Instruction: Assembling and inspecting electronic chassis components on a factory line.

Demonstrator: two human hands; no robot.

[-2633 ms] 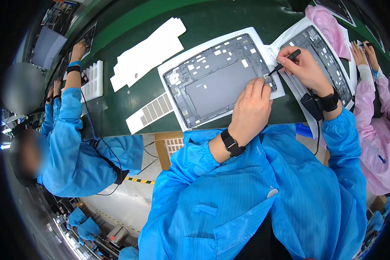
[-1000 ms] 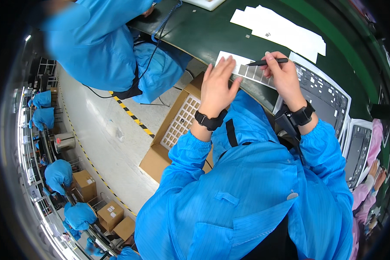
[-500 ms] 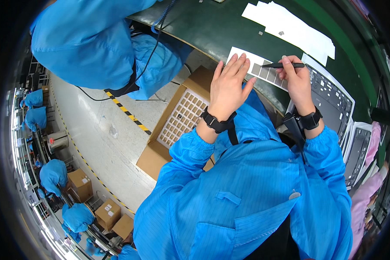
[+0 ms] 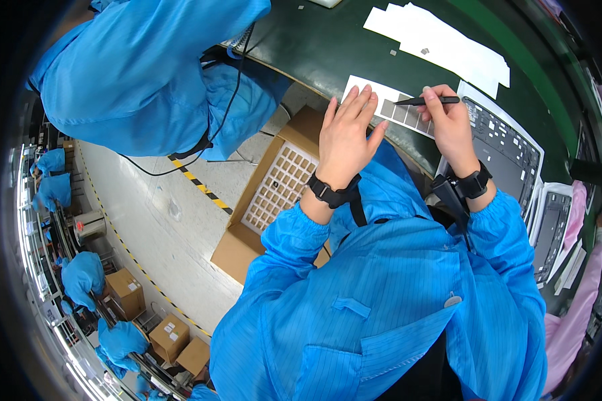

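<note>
A white strip (image 4: 386, 92) carrying a row of grey square patches (image 4: 400, 114) lies at the edge of the green bench. My left hand (image 4: 346, 142) rests on its left end, fingers stretched out and holding nothing. In my right hand (image 4: 452, 128) is a pair of black tweezers (image 4: 440, 101), gripped between thumb and fingers. Their fine tip points left and is over one of the grey patches; whether it touches cannot be made out. My right fingers hide part of the strip's right end.
Right of my right hand lies a dark panel (image 4: 505, 150) with small white pieces. White sheets (image 4: 441, 47) lie farther back on the green bench (image 4: 301, 40). An open carton (image 4: 237, 250) with a white gridded tray (image 4: 281, 184) stands left below. A co-worker in blue (image 4: 134, 87) sits far left.
The view has shifted slightly, moving the bench and both hands a little left in the picture. The co-worker's blue sleeve reaches farther right. My left hand stays on the strip, and the tweezers stay over the patches.
</note>
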